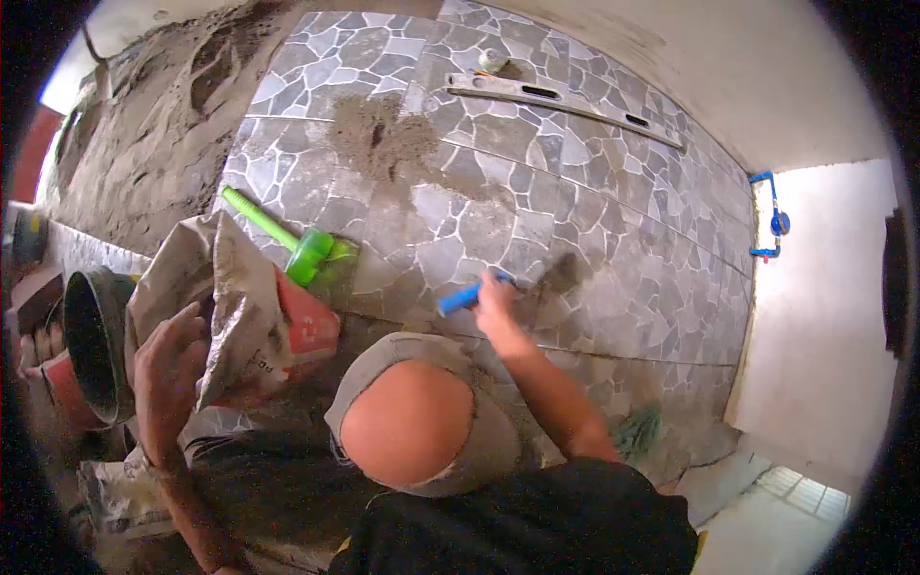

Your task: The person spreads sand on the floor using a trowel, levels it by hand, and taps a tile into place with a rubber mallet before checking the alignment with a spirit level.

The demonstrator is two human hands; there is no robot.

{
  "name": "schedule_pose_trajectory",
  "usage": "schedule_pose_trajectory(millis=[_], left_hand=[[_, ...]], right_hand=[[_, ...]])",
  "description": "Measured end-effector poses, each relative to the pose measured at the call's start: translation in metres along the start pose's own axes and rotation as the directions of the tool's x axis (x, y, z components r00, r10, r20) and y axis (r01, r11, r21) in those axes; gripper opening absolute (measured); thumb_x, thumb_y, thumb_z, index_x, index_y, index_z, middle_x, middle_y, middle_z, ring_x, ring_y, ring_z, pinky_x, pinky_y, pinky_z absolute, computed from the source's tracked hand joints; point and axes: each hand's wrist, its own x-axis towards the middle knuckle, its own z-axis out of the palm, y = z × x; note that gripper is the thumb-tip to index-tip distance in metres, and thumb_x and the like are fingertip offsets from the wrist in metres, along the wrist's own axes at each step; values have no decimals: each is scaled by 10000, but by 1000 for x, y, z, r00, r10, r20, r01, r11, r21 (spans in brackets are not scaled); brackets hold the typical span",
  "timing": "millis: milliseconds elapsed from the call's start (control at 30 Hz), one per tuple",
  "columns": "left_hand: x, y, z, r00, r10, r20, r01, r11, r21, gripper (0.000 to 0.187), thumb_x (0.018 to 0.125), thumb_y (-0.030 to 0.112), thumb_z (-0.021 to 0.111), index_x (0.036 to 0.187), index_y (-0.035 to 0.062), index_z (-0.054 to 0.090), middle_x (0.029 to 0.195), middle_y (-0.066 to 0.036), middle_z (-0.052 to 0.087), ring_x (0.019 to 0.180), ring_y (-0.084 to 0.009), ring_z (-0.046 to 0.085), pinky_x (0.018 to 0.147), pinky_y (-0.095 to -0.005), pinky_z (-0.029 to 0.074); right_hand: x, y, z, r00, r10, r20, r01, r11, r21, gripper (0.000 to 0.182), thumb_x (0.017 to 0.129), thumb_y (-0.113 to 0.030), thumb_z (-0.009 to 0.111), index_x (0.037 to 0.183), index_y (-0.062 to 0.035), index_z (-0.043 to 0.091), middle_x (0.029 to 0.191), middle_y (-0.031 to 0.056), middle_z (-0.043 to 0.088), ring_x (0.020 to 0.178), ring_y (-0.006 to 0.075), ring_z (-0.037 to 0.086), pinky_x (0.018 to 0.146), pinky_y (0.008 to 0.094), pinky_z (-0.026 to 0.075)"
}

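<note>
One trowel (508, 287) with a blue handle lies blade-down on the stone-patterned tile floor (613, 192), clenched in the right hand (495, 305). The left hand (168, 369) rests spread and released on one cement bag (244, 307); its print is unreadable. One green rubber mallet (287, 244), one spirit level (565, 107) and one bucket (91, 340) lie around.

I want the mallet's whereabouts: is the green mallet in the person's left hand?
No: the green mallet lies on the tiled floor, while the left hand rests against the cement bag.
</note>
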Motion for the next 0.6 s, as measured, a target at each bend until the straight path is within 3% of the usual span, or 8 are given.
schedule_pose_trajectory(millis=[100,167,200,300,400,467,567,600], left_hand=[[-2,5,-1,1000,-7,-2,7,1000,-15,366,870,51,632,1230,-17,643,1056,-151,707,936,-221,688,848,-341,528],[-2,3,-5,995,90,-37,-88,994,61,361,877,48,628,1233,-15,642,1045,-147,711,923,-222,689,832,-332,530],[-2,1,-4,988,141,-55,-136,986,95,358,881,47,626,1234,-14,642,1040,-145,713,917,-222,689,823,-327,531],[-7,-7,-8,996,62,-60,-56,994,97,355,891,42,617,1242,-4,644,1031,-143,718,918,-222,691,816,-326,532],[-15,-20,-14,995,10,-102,0,995,96,364,897,48,617,1259,16,644,1034,-134,720,926,-210,683,832,-334,524],[-20,-22,-19,992,-15,-128,22,998,51,367,902,41,618,1268,29,644,1028,-128,721,928,-198,672,856,-342,512],[-19,-25,-30,988,-41,-151,57,993,104,355,911,53,631,1264,20,643,1020,-124,723,928,-195,666,865,-336,504],[-17,-28,-30,989,0,-151,16,994,108,350,912,57,633,1260,17,643,1017,-122,722,928,-194,665,866,-335,504]], right_hand=[[-23,-39,124,992,-92,82,96,994,-51,407,871,-304,648,950,94,660,964,285,694,885,383,678,798,494,509],[3,-25,215,958,-183,222,246,921,-302,416,874,-316,648,947,93,639,935,261,696,849,395,672,773,511,520],[0,-38,235,860,-305,409,456,820,-347,428,874,-330,650,941,91,628,918,246,696,826,397,671,755,514,525],[-62,-115,235,786,-83,613,83,996,29,428,865,-350,655,888,75,614,854,224,687,776,387,670,705,512,524],[-43,-124,193,877,-311,366,306,949,74,452,875,-384,629,864,67,607,799,215,674,747,366,674,680,506,520],[-4,-128,140,920,-379,95,387,919,-77,476,875,-410,615,865,66,617,803,224,677,761,381,673,697,502,515],[123,-111,63,941,-311,-133,280,937,-210,561,892,-424,570,991,125,629,1068,334,659,1024,460,640,915,513,470],[132,-119,43,930,-285,-231,199,922,-332,591,905,-440,552,1048,130,615,1076,323,662,990,460,658,845,528,521]])
